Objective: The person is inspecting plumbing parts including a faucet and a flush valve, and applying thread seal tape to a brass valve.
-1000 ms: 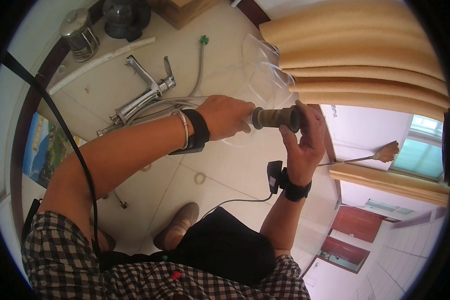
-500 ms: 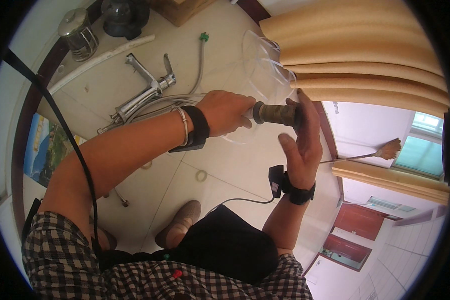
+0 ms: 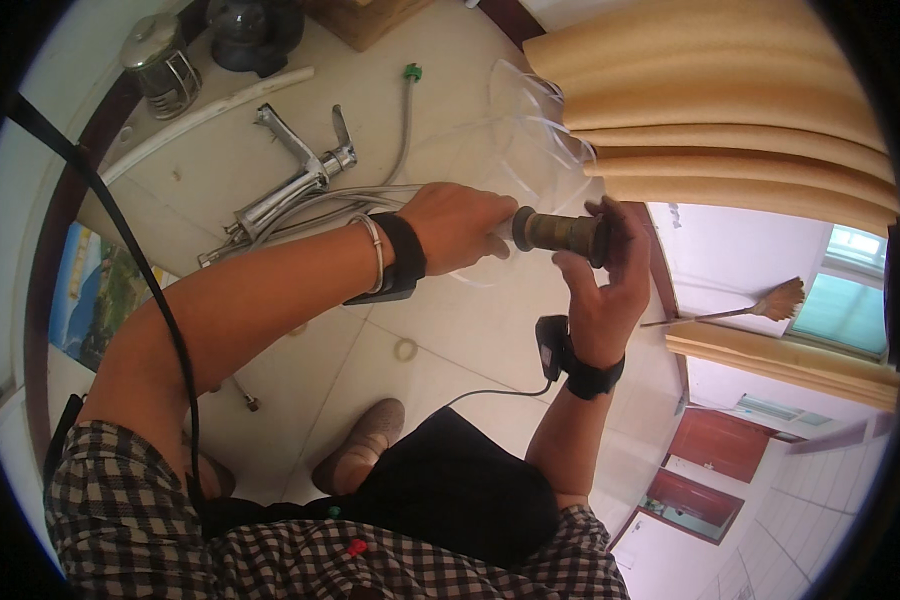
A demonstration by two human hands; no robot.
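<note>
Between my hands lies a brownish, spool-like pipe fitting [image 3: 560, 233] with dark flanged ends, held roughly level above the tiled floor. My left hand [image 3: 463, 225] pinches a pale, partly see-through piece at its left end; the fingers hide most of that piece. Around the dark right end curl the fingers and thumb of my right hand [image 3: 613, 285]. Below and left of my left forearm's far side, a chrome faucet [image 3: 295, 185] rests on the floor with braided hoses [image 3: 355, 200] trailing from it. One hose ends in a green cap [image 3: 412, 72].
Loose clear strips [image 3: 540, 130] lie beside the tan curtain [image 3: 710, 110]. At the far left stand a glass jar with a metal lid [image 3: 158, 65] and a dark pot [image 3: 255, 35], near a white pipe [image 3: 210, 115]. A pale ring [image 3: 405, 349] sits near my shoe [image 3: 365, 440].
My right thumb has closed up toward the fitting and the fingers have curled round its right end. The fitting has tilted slightly. My left hand has barely shifted.
</note>
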